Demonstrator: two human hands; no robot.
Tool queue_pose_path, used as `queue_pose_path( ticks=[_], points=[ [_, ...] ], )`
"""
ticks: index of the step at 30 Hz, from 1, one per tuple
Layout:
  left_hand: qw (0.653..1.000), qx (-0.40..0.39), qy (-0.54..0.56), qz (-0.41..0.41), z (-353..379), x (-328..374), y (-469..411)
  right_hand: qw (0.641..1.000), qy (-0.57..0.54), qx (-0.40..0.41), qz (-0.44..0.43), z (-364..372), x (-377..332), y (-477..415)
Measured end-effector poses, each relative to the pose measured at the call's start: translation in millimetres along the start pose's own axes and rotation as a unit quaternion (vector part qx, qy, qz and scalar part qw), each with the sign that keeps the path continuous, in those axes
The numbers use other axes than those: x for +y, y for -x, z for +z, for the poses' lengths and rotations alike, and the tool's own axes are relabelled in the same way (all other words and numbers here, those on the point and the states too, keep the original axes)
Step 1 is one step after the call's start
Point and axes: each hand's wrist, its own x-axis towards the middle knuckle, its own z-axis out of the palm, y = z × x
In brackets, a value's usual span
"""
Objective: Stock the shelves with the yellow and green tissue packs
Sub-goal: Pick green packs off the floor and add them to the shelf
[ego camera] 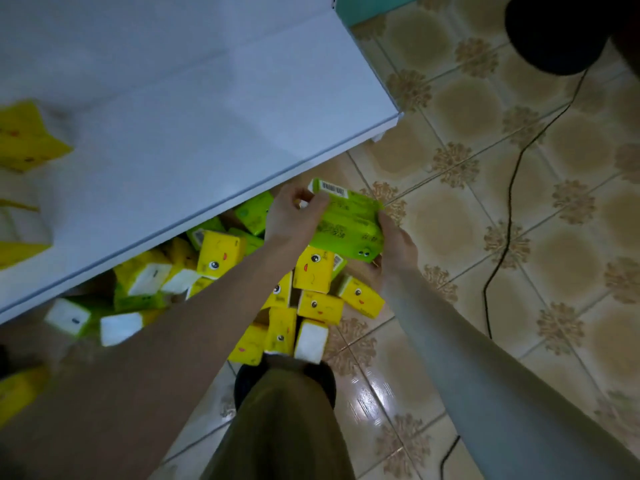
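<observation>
1. The heap of small yellow and green tissue packs (313, 271) lay on the floor. It was partly hidden under the front edge of the flat white shelf board (207, 133) and behind the left forearm, so the number of packs could not be counted.
2. At the left edge, blurred yellow packs (27, 136) stood on the shelf board and were cut off by the frame. Their print was not readable.
3. A dark round object (554, 32) at the top right was also cut off, and what it was could not be told.
4. The left hand (291, 216) pinched the far end of a bright green glossy tissue bundle (349, 220), near its barcode label. The right hand (396, 247) gripped the near end, with its fingers mostly hidden beneath. The bundle was held above the heap, just in front of the shelf edge. Whether it was one pack or several was unclear.
5. The packs were rectangular with shiny film, cartoon eyes and white ends.
6. The beige patterned tile floor (450, 109) was glossy, and a thin black cable (509, 216) ran across it.
</observation>
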Motion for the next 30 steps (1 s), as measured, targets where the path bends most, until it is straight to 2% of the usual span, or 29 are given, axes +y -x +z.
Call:
queue_pose_path(
  ticks=[3, 5, 8, 12, 16, 20, 26, 30],
  points=[
    [0.996, 0.011, 0.057, -0.07, -37.6, 32.5, 37.2, 0.994, 0.05, -0.08, -0.053, 0.5, -27.7, 53.2],
    [0.986, 0.013, 0.115, -0.116, -65.0, 53.8, 60.0, 0.971, 0.127, -0.161, -0.121, 3.1, -42.6, 90.6],
    [0.979, -0.005, 0.148, -0.14, -110.6, 83.0, 89.9, 0.929, 0.212, -0.248, -0.177, 7.0, -59.2, 134.1],
    [0.987, 0.011, 0.129, -0.096, -166.3, 109.7, 128.2, 0.901, 0.256, -0.288, -0.198, 22.0, -77.4, 177.7],
    [0.996, 0.046, 0.07, -0.034, -206.9, 119.3, 166.9, 0.887, 0.232, -0.319, -0.239, 51.2, -93.0, 221.3],
    [0.99, 0.115, 0.074, -0.025, -237.3, 115.9, 193.8, 0.867, 0.231, -0.372, -0.237, 82.7, -94.7, 260.7],
    [0.958, 0.255, 0.131, -0.007, -288.6, 103.4, 212.4, 0.839, 0.261, -0.4, -0.261, 133.1, -77.9, 298.2],
    [0.932, 0.262, 0.249, -0.018, -320.6, 97.4, 212.3, 0.825, 0.262, -0.414, -0.283, 171.3, -73.4, 319.7]
  ],
)
